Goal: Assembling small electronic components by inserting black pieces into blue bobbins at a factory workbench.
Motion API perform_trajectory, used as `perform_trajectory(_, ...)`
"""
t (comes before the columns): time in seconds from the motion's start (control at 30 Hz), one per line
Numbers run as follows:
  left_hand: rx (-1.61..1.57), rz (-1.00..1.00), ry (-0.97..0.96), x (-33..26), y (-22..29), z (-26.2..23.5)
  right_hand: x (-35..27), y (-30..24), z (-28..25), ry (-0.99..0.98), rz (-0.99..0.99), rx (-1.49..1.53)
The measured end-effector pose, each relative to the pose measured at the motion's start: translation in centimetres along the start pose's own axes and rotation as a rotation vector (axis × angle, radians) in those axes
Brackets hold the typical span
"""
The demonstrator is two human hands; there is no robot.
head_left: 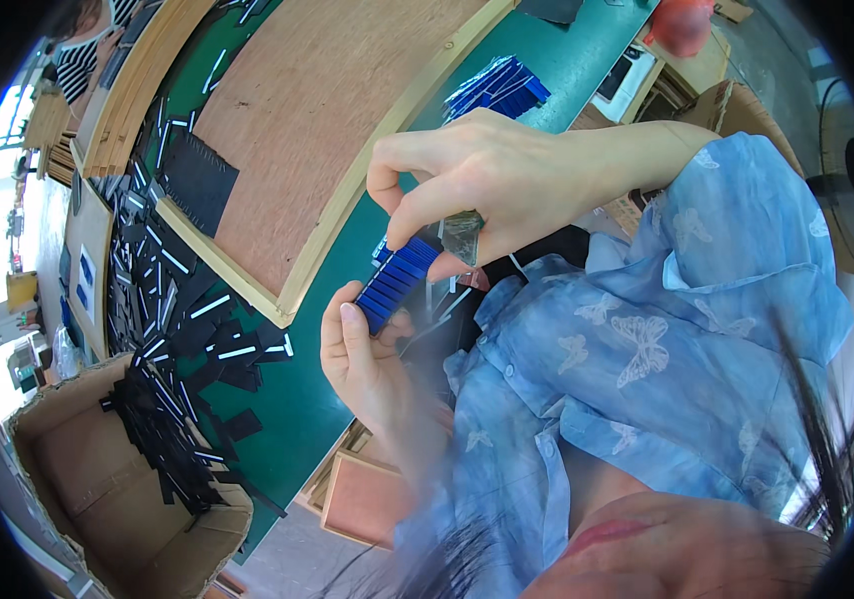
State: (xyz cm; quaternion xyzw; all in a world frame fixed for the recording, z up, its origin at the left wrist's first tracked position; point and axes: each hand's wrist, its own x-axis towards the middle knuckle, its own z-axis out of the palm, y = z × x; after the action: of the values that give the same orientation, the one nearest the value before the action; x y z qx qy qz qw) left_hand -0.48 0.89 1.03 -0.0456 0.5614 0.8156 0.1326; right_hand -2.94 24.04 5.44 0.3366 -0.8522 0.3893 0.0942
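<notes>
A small bundle of glossy blue strips (394,283) is held up between my hands, above the near edge of the green table. My left hand (367,349) pinches its lower end between thumb and fingers. At the upper end, my right hand (477,180) closes on the bundle with thumb and bent forefinger. A greenish, see-through piece (462,238) shows against the right palm; its kind I cannot make out. Beyond my right hand, a larger pile of similar blue strips (497,90) lies on the table.
A wood-framed board (297,120) lies on the green table (322,329). Black pieces with white strips (177,270) are heaped to its left. An open cardboard box (77,459) holding more stands lower left. A person (82,60) in stripes is at the far left.
</notes>
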Motion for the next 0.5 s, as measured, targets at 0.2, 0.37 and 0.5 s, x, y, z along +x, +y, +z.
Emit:
perform_trajectory(0.2, -0.011, -0.002, -0.024, 0.4, -0.4, 0.2, -0.3, 0.1, -0.1, -0.001, -0.001, -0.012)
perform_trajectory(0.37, -0.007, 0.005, -0.006, 0.2, -0.3, -0.1, 0.0, 0.6, 0.5, 0.008, -0.088, -0.035)
perform_trajectory(0.5, -0.021, -0.005, -0.037, 0.5, -0.3, 0.3, -0.4, -0.2, -0.4, -0.025, 0.003, -0.06)
